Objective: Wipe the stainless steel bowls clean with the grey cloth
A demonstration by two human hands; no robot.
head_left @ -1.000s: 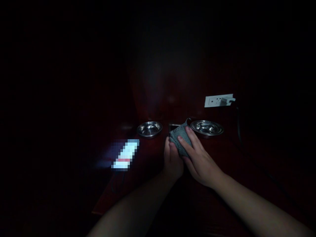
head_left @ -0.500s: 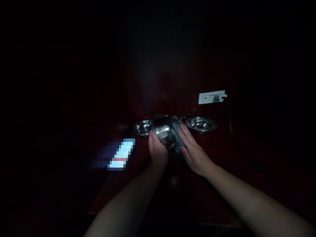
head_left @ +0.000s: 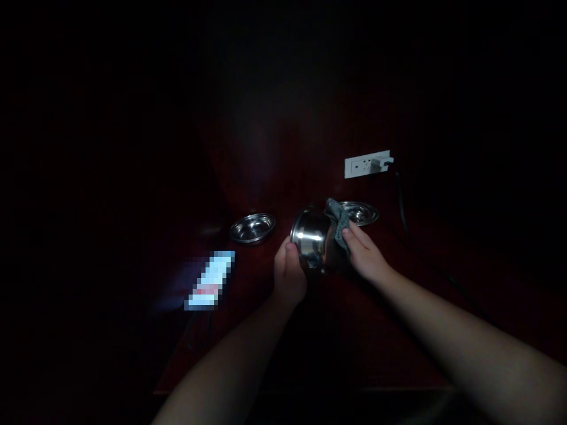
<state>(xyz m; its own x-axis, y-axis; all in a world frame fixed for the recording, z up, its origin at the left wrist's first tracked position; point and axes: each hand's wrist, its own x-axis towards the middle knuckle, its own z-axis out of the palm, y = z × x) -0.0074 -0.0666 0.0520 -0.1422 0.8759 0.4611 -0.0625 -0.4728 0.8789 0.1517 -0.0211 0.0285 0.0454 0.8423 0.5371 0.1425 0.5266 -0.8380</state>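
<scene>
Dark-red table [head_left: 254, 271]; metal pot [head_left: 310, 243] tilted at centre, its rim side gripped by the left hand [head_left: 290, 277]; left dish [head_left: 252, 229] and right dish [head_left: 367, 215] beyond; right hand [head_left: 367, 258] pinching cloth [head_left: 341, 230] at the base; steady rim support favours even cloth pressure.

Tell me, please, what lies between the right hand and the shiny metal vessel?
A grey-green cloth lies between the right hand and the metal vessel, as the head view shows.
</scene>
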